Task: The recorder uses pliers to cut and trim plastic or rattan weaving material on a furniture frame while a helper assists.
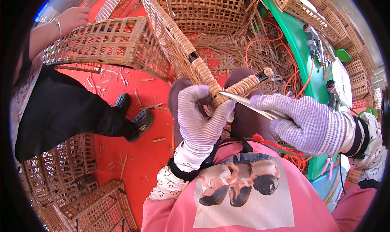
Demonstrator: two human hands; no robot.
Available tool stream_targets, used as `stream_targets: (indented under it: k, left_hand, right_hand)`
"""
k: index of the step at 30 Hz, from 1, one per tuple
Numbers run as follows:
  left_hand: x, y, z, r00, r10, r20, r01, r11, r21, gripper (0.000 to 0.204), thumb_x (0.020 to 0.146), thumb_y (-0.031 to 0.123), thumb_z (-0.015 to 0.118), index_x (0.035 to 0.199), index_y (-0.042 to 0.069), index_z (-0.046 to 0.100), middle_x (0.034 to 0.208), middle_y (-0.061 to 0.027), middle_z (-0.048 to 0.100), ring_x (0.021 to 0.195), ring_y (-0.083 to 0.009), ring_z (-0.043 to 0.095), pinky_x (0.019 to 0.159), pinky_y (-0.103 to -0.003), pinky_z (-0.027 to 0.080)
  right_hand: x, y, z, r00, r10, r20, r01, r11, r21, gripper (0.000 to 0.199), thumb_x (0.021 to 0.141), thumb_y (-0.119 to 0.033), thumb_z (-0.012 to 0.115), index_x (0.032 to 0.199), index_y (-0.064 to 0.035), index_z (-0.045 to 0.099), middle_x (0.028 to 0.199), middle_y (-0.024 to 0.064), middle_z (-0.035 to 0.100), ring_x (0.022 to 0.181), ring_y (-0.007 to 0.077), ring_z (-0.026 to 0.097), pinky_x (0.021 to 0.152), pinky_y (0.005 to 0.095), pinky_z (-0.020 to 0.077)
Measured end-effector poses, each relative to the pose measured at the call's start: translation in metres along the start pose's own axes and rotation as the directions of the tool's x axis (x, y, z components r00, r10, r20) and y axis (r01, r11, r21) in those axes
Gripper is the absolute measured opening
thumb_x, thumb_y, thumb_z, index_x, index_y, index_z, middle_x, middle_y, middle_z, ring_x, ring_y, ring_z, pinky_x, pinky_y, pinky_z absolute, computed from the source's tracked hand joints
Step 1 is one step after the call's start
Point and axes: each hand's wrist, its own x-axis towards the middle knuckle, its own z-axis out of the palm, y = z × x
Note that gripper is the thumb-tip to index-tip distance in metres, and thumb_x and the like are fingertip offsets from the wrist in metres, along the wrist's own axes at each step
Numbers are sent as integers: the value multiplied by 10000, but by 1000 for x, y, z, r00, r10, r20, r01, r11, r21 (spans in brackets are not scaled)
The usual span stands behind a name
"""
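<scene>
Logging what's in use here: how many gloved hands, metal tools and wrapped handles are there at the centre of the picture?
Gloved hands: 2, left hand gripping the wrapped handle, right hand holding the tool
Metal tools: 1, slim metal tool with its tip at the handle
Wrapped wicker handles: 1, wrapped handle
Total: 4

open red floor (138, 98) left of knees; wicker baskets (105, 41) ahead, green table (300, 45) crowds right
</scene>
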Motion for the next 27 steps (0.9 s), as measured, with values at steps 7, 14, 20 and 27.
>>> stream_targets:
  k: [7, 14, 20, 27]
  left_hand:
    - [7, 9, 8, 927, -374, -41, 345, 890, -299, 385, 723, 48, 727, 1013, 16, 475, 810, -29, 513, 700, -88, 518, 622, -228, 454]
    - [5, -9, 9, 991, -132, 19, 132, 991, -29, 392, 770, -22, 645, 1102, -15, 437, 887, -47, 510, 725, -91, 527, 653, -216, 477]
    - [4, 1, 13, 972, -196, -130, 178, 974, -139, 631, 716, 83, 735, 1211, -24, 360, 921, -69, 509, 712, -118, 531, 641, -238, 458]
    - [6, 5, 5, 959, -283, -29, 268, 932, -242, 633, 706, 47, 732, 1217, -10, 363, 961, -73, 488, 727, -104, 531, 620, -227, 464]
  right_hand:
    - [12, 20, 24, 971, -159, -176, 153, 987, -49, 359, 819, -69, 526, 1178, -67, 519, 892, 184, 622, 811, 285, 643, 690, 336, 502]
    - [9, 38, 48, 901, -263, -346, 271, 962, -24, 382, 823, -80, 523, 1200, -21, 496, 951, 175, 625, 860, 247, 631, 732, 328, 486]
    - [-25, 22, 34, 949, -170, -265, 127, 977, -171, 390, 799, -80, 541, 1186, -45, 520, 669, 157, 575, 527, 224, 582, 521, 336, 463]
    - [0, 11, 2, 980, -137, -142, 118, 984, -135, 515, 745, -106, 613, 1238, -40, 479, 1044, 86, 587, 924, 120, 549, 827, 272, 440]
